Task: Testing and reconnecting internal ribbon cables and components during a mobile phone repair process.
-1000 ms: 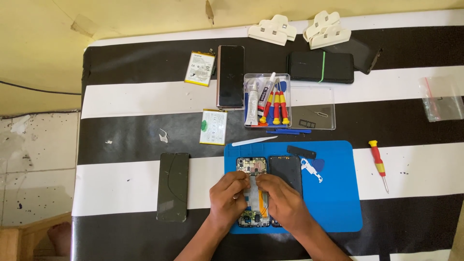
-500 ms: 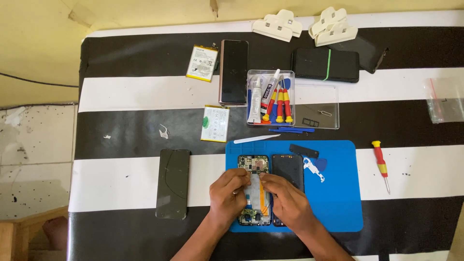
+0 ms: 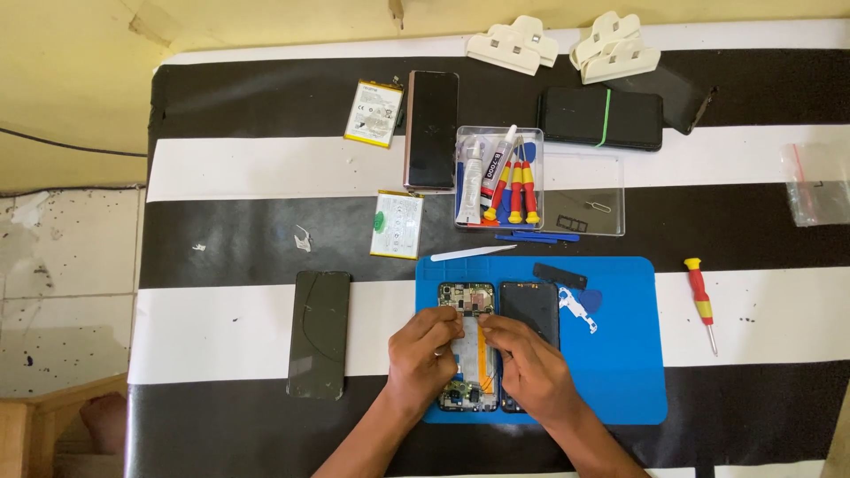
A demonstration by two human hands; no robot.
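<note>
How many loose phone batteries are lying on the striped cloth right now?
2: one white yellow-edged flat battery near the top, left of the dark upright phone; another below it, above the blue mat. Others may be hidden.

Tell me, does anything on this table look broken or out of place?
Yes. The dark phone panel lying left of the blue mat shows a curved crack line across its glass. The opened phone under both hands has its back off, circuit boards bare. A small white scrap lies loose on the striped cloth.

Opened phone's [image 3: 467, 305] middle under fingers [image 3: 447, 326]
</note>
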